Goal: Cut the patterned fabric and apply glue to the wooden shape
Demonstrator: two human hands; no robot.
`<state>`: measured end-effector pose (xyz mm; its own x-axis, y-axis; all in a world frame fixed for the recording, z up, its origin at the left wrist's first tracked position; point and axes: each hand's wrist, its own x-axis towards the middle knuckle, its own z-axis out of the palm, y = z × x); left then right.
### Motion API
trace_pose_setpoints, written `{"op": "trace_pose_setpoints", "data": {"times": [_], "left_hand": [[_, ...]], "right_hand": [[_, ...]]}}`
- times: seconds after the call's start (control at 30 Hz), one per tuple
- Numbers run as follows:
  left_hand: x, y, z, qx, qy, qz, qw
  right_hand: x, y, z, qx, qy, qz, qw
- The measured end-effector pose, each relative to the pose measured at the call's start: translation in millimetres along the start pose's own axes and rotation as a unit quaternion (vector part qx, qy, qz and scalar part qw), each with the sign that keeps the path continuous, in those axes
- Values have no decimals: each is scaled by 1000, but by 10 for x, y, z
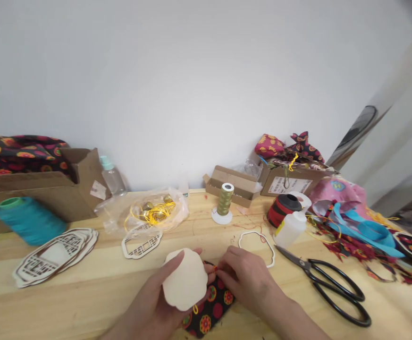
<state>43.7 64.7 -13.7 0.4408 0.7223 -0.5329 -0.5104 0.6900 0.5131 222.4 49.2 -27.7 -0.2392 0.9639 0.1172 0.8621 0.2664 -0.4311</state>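
My left hand (159,295) grips a pale, scallop-edged flat piece (185,279), its thumb lying over the front. Behind and below that piece spreads a black patterned fabric (206,323) with red and orange flower rounds; a small yellow loop (195,309) shows at the piece's lower edge. Close beside, my right hand (243,278) pinches a bit of the fabric's edge between thumb and fingers, touching the left fingertips. A thin scalloped frame (273,257) lies just beyond the right hand. Black-handled scissors (328,278) rest to its right, blades partly apart.
Left: cut-out frames (55,257), a teal thread cone (32,219) and a cardboard box (81,189). Behind: a plastic bag (177,210) with yellow cord, a green thread spool (224,200) and a small open box (234,182). Right: a white bottle (290,229), blue ribbon (365,231) and fabric scraps.
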Motion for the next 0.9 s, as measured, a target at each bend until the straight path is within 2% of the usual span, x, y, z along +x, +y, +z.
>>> {"op": "trace_pose_setpoints", "data": {"times": [0.13, 0.33, 0.47, 0.57, 0.7, 0.83, 0.9], "left_hand": [[-31, 57, 75, 29, 28, -15, 999], [-53, 73, 127, 40, 47, -26, 998], [-51, 71, 73, 34, 32, -31, 998], [-81, 97, 76, 19, 16, -23, 999], [-122, 150, 123, -22, 32, 36, 999], [-76, 177, 86, -21, 47, 46, 998], [-18, 177, 26, -23, 55, 67, 996]], "right_hand": [[31, 29, 30, 18, 17, 21, 999], [-4, 216, -42, 50, 121, 93, 987], [-236, 255, -215, 119, 166, 100, 974], [-522, 336, -382, 145, 182, 138, 963], [-896, 737, -672, 125, 182, 199, 955], [-1116, 1267, -1137, -16, 231, 256, 938], [-1165, 1446, -1366, -85, 204, 275, 936]]}}
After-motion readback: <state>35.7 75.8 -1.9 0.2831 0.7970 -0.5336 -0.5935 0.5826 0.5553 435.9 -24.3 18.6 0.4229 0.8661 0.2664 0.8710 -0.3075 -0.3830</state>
